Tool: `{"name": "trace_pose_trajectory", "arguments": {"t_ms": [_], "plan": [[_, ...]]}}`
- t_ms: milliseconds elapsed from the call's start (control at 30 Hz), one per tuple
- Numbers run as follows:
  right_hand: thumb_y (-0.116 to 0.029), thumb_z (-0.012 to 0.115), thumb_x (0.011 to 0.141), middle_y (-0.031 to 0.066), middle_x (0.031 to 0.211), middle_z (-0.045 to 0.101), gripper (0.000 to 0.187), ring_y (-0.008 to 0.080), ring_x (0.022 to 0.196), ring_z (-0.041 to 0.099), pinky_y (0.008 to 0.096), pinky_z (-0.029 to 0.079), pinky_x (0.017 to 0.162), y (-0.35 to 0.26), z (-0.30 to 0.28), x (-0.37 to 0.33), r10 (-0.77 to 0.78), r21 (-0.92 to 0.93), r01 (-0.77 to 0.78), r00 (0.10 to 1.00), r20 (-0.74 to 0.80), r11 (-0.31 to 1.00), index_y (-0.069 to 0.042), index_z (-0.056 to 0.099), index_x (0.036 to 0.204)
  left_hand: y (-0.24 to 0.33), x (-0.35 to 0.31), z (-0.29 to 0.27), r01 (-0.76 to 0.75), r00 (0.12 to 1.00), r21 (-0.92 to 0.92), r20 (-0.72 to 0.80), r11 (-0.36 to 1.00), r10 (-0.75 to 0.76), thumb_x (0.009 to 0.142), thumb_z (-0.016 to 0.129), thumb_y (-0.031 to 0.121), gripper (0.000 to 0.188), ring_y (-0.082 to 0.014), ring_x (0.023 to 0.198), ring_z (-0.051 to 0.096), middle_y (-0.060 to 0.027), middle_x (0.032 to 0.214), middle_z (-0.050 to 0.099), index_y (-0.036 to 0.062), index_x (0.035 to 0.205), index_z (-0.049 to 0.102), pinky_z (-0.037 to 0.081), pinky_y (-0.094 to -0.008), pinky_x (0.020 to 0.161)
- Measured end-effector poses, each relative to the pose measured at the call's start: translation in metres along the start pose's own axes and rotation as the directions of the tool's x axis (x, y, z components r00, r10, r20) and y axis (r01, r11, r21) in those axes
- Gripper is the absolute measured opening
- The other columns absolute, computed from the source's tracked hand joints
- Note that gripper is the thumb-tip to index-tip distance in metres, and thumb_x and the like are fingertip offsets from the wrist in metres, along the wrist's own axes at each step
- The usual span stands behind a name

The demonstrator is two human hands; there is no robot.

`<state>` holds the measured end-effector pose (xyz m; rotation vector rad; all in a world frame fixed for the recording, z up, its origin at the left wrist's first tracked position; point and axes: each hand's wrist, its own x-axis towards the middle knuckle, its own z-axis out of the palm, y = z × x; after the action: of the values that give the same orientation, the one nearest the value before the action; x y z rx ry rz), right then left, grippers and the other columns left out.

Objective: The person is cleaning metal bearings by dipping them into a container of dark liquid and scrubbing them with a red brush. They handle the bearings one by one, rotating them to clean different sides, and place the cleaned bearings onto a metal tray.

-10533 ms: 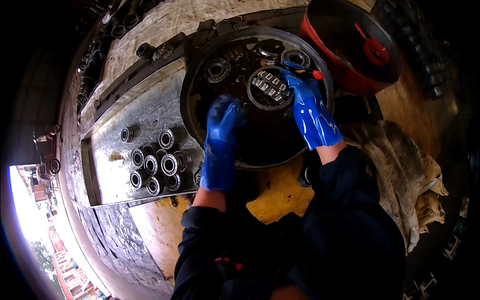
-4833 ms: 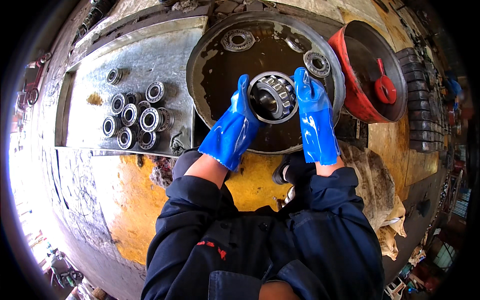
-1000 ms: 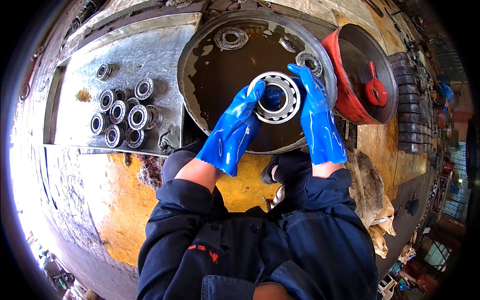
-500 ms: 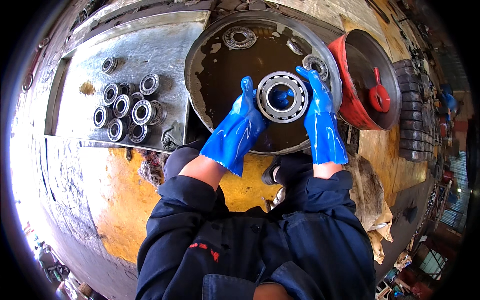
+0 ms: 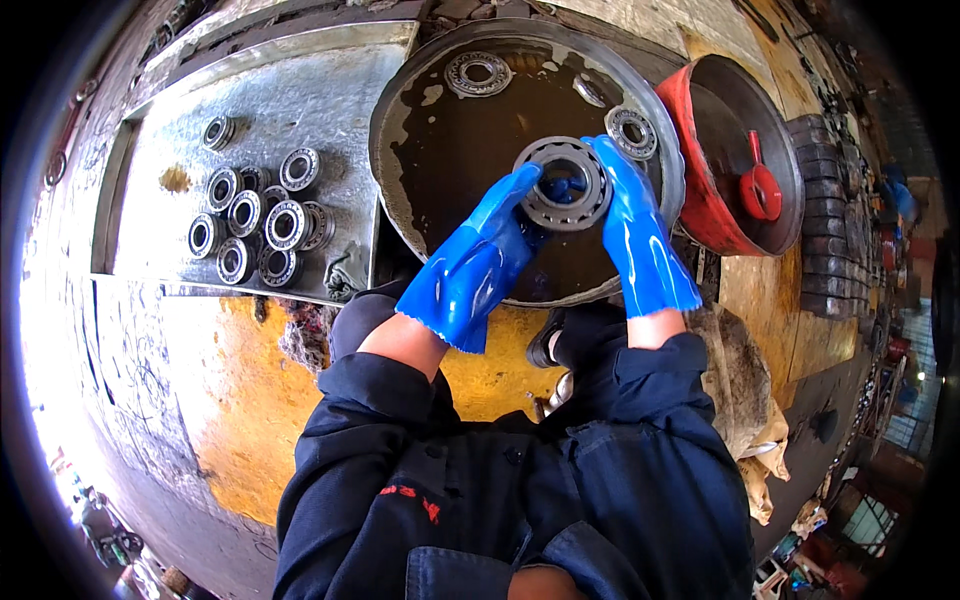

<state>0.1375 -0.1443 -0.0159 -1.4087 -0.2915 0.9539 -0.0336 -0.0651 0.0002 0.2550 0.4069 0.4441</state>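
Between my gloved hands is a large steel roller bearing (image 5: 535, 205), held over a round metal basin (image 5: 385, 185) of murky brown liquid. My left hand (image 5: 490, 240), in a blue rubber glove, grips the bearing's left side, its thumb at the central hole. My right hand (image 5: 632, 205), gloved the same way, is closed on the right side. Some fingers lie behind the ring, and a bit of blue shows through the hole. One bearing (image 5: 478, 74) sits partly in the liquid at the far side; a second bearing (image 5: 631, 133) rests near the basin's right wall.
Left of the basin, a metal tray (image 5: 330, 95) carries several smaller bearings (image 5: 246, 212) and a dark rag (image 5: 345, 272). On the right stands a red-sided pan (image 5: 690, 150) with a red ladle-like scoop (image 5: 762, 192) in it. Dark blocks (image 5: 823, 215) line up beyond it.
The bearing has tilted and turned in my hands, now showing its face at a slant. My left thumb has come down to the central hole.
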Motion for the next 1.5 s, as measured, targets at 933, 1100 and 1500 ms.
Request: {"name": "trace_pose_trajectory", "arguments": {"t_ms": [933, 1100, 1500], "plan": [[-0.060, 0.075, 0.078, 0.0202, 0.102, 0.074, 0.060, 0.0352, 0.099, 0.071, 0.0423, 0.053, 0.088, 0.054, -0.027, -0.009, 0.072, -0.941, -0.035, 0.997, -0.011, 0.336, -0.004, 0.077, 0.101, 0.072, -0.036, 0.001, -0.071, 0.840, 0.969, 0.185, -0.235, 0.510, 0.084, 0.058, -0.008, 0.050, -0.0288, 0.109, 0.070, -0.0196, 0.116, 0.072, 0.0043, 0.132, 0.062, 0.053, -0.0324, 0.095], [-0.047, 0.075, 0.080, 0.0261, 0.109, 0.071, 0.054, 0.0415, 0.106, 0.068, 0.0461, 0.054, 0.090, 0.101, -0.030, 0.021, 0.218, -0.969, -0.115, 0.974, -0.067, 0.217, -0.001, 0.074, 0.107, 0.061, 0.002, -0.028, -0.131, 0.941, 0.648, -0.157, 0.750, 0.300, 0.096, 0.057, -0.002, 0.041, -0.0269, 0.118, 0.065, -0.0182, 0.128, 0.067, 0.0023, 0.138, 0.054, 0.053, -0.0347, 0.100], [-0.038, 0.074, 0.089, 0.0088, 0.091, 0.074, 0.037, 0.0141, 0.082, 0.069, 0.0294, 0.053, 0.078, -0.018, -0.028, 0.018, -0.146, -0.274, 0.121, 0.986, -0.074, 0.954, -0.003, 0.075, 0.100, 0.042, -0.012, 0.005, -0.017, 0.945, 0.955, 0.112, -0.295, 0.308, 0.108, 0.048, 0.024, 0.046, -0.0275, 0.117, 0.064, -0.0151, 0.134, 0.063, 0.0017, 0.148, 0.042, 0.051, -0.0373, 0.102]]}}
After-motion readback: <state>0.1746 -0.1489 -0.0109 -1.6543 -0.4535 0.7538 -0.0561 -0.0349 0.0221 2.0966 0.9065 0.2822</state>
